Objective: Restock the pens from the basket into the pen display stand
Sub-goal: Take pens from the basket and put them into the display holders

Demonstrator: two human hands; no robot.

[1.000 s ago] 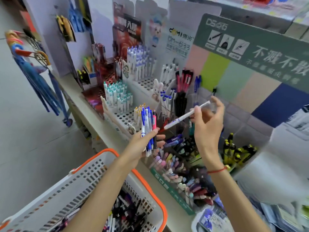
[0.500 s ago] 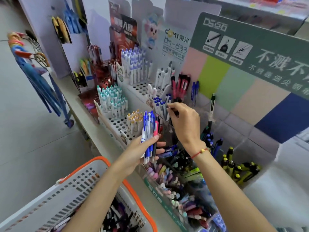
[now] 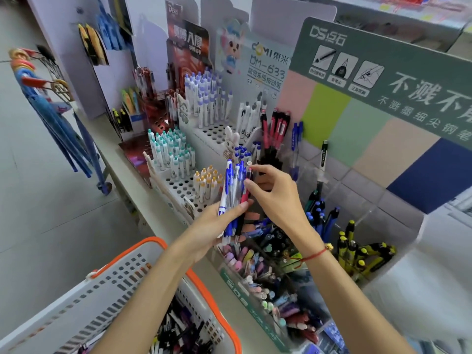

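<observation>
The left hand (image 3: 217,226) grips a bundle of pens (image 3: 233,198), mostly blue-and-white ones, upright above the front edge of the pen display stand (image 3: 204,129). The right hand (image 3: 274,198) pinches the red pen (image 3: 245,192) at the right side of this bundle between thumb and fingertips. I judge that the step in hand is to pull out this one pen. To do it well, the left hand should loosen only a little, so that the neighbours do not slide out, and the red pen should go straight up before it travels to the slot of red pens (image 3: 277,131) behind. More pens lie in the white basket with the orange rim (image 3: 204,284), low at the left, so the task is far from finished. The stand sits on a pale shelf counter (image 3: 120,162), beside clear compartments with black-and-yellow pens (image 3: 362,254) and pastel ones (image 3: 252,261). A green sign (image 3: 383,72) rises behind. To the left is a grey tiled floor (image 3: 51,213) and a rack of blue umbrellas (image 3: 51,108).
</observation>
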